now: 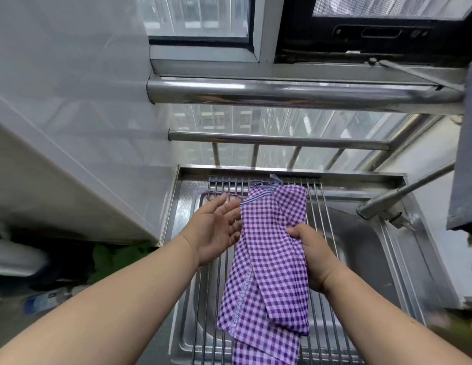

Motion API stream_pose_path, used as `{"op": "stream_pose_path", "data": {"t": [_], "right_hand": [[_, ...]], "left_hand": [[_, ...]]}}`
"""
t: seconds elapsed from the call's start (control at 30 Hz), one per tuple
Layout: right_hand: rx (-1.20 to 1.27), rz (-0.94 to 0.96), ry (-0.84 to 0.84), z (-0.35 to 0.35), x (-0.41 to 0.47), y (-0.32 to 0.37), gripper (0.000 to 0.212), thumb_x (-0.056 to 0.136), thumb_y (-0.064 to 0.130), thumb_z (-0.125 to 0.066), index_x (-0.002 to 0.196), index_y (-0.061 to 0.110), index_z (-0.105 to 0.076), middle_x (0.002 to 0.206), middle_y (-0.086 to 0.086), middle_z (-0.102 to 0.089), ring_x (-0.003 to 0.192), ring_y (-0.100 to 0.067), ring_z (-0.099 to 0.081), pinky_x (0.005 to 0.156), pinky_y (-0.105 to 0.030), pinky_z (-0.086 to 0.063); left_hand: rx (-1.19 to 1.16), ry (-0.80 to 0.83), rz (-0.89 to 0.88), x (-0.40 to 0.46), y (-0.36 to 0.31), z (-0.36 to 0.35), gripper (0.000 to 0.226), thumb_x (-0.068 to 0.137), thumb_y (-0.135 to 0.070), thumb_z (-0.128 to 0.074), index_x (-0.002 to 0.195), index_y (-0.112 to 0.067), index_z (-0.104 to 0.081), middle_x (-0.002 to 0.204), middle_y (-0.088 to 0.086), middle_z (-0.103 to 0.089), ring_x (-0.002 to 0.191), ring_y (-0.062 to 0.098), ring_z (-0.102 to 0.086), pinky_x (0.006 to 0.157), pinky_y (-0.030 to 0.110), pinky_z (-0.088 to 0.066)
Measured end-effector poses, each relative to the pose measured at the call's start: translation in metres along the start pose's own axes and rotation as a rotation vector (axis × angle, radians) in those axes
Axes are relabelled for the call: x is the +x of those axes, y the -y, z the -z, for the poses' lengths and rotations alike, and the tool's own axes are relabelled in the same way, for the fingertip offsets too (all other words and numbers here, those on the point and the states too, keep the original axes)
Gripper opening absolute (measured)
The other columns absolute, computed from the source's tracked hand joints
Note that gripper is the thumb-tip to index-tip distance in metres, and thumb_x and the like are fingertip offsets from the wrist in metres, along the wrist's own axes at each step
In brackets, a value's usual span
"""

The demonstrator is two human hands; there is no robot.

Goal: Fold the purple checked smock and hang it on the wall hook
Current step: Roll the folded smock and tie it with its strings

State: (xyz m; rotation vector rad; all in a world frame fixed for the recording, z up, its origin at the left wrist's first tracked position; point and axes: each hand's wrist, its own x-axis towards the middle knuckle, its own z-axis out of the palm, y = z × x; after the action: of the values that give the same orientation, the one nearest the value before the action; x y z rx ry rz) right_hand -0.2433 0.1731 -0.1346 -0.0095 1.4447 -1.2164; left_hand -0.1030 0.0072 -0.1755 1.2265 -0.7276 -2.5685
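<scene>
The purple checked smock [269, 259] is hanging in a long folded strip over the steel sink [366, 248] and its wire rack [219, 285]. The right hand [312, 255] is gripping its right edge with curled fingers [295, 230]. The left hand [216, 229] is touching its left edge, fingers spread wide, palm up.

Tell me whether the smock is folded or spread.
Folded: the smock hangs as a narrow layered strip, gripped by the right hand.
</scene>
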Motion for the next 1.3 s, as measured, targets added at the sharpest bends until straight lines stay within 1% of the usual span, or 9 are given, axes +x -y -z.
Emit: {"op": "stream_pose_path", "data": {"t": [0.13, 0.3, 0.43, 0.57, 0.73, 0.8, 0.93, 1.1, 1.3], "right_hand": [[0.022, -0.033, 0.012, 0.001, 0.0, -0.008, 0.027, 0.103, 0.009, -0.036, 0.1, -0.003, -0.06, 0.089, -0.012, -0.073, 0.084, -0.026, -0.067, 0.081, -0.04, -0.055], [0.04, -0.042, 0.036, 0.004, -0.002, -0.01, 0.027, 0.102, 0.007, -0.036, 0.104, -0.004, -0.06, 0.094, -0.014, -0.072, 0.087, -0.029, -0.065, 0.085, -0.042, -0.054], [0.025, -0.006, 0.002, 0.009, -0.005, -0.012, 0.028, 0.105, 0.005, -0.036, 0.098, -0.003, -0.062, 0.079, -0.005, -0.078, 0.081, -0.024, -0.069, 0.076, -0.036, -0.058], [0.04, 0.016, -0.051, 0.015, 0.001, -0.016, 0.027, 0.105, 0.005, -0.038, 0.095, -0.001, -0.062, 0.075, -0.004, -0.078, 0.08, -0.025, -0.069, 0.072, -0.038, -0.057], [0.002, -0.101, -0.082, 0.027, 0.027, -0.033, 0.03, 0.1, 0.019, -0.043, 0.108, -0.002, -0.064, 0.096, -0.012, -0.076, 0.087, -0.029, -0.069, 0.082, -0.043, -0.057], [-0.074, -0.12, -0.071, 0.027, 0.034, -0.04, 0.027, 0.097, 0.022, -0.045, 0.101, 0.003, -0.064, 0.098, -0.014, -0.072, 0.089, -0.03, -0.066, 0.087, -0.045, -0.053], [-0.142, -0.165, -0.081, 0.018, 0.042, -0.05, 0.032, 0.102, 0.022, -0.042, 0.074, 0.016, -0.058, 0.066, -0.001, -0.059, 0.058, -0.015, -0.055, 0.06, -0.031, -0.046], [-0.237, -0.189, -0.048, 0.009, 0.047, -0.052, 0.037, 0.102, 0.019, -0.039, 0.067, 0.02, -0.047, 0.052, 0.005, -0.048, 0.041, -0.008, -0.043, 0.043, -0.023, -0.038], [-0.472, -0.182, -0.041, 0.019, 0.051, -0.05, 0.03, 0.101, 0.029, -0.042, 0.072, 0.022, -0.045, 0.051, 0.005, -0.044, 0.039, -0.012, -0.033, 0.044, -0.024, -0.025]], "left_hand": [[0.128, 0.108, 0.118, 0.002, 0.004, -0.011, 0.068, 0.093, -0.058, -0.066, 0.141, -0.012, -0.063, 0.149, 0.018, -0.058, 0.135, 0.031, -0.053, 0.121, 0.051, -0.034], [0.18, -0.046, 0.07, 0.013, 0.012, -0.016, 0.044, 0.095, -0.038, -0.073, 0.127, -0.007, -0.073, 0.136, 0.018, -0.068, 0.119, 0.032, -0.063, 0.116, 0.048, -0.041], [0.066, -0.169, 0.036, 0.014, 0.016, -0.007, 0.022, 0.1, -0.029, -0.064, 0.106, -0.008, -0.066, 0.084, 0.003, -0.069, 0.068, 0.015, -0.06, 0.068, 0.026, -0.047], [0.118, -0.333, -0.151, 0.003, 0.012, 0.002, 0.025, 0.108, -0.028, -0.054, 0.108, -0.01, -0.07, 0.089, 0.003, -0.075, 0.061, 0.011, -0.06, 0.052, 0.024, -0.047], [0.871, -0.348, -0.375, -0.03, 0.007, -0.008, 0.044, 0.113, -0.04, -0.033, 0.109, -0.03, -0.076, 0.115, 0.001, -0.071, 0.091, 0.015, -0.065, 0.071, 0.027, -0.05], [1.192, -0.173, -0.558, -0.036, 0.007, -0.01, 0.041, 0.112, -0.04, -0.034, 0.117, -0.03, -0.074, 0.126, -0.01, -0.065, 0.112, 0.009, -0.062, 0.093, 0.028, -0.052], [1.995, 0.226, -0.847, -0.035, 0.008, -0.024, 0.047, 0.11, -0.043, -0.03, 0.125, -0.03, -0.073, 0.133, -0.013, -0.065, 0.126, 0.006, -0.052, 0.116, 0.03, -0.032], [2.471, 0.373, -0.704, -0.015, 0.031, -0.036, 0.044, 0.104, -0.036, -0.031, 0.094, -0.019, -0.07, 0.096, -0.003, -0.066, 0.085, 0.017, -0.056, 0.096, 0.044, -0.049], [2.65, 0.246, -0.109, -0.01, 0.045, -0.061, 0.04, 0.105, -0.021, -0.033, 0.132, -0.011, -0.062, 0.164, 0.026, -0.031, 0.113, 0.033, -0.064, 0.093, 0.05, -0.055]]}}
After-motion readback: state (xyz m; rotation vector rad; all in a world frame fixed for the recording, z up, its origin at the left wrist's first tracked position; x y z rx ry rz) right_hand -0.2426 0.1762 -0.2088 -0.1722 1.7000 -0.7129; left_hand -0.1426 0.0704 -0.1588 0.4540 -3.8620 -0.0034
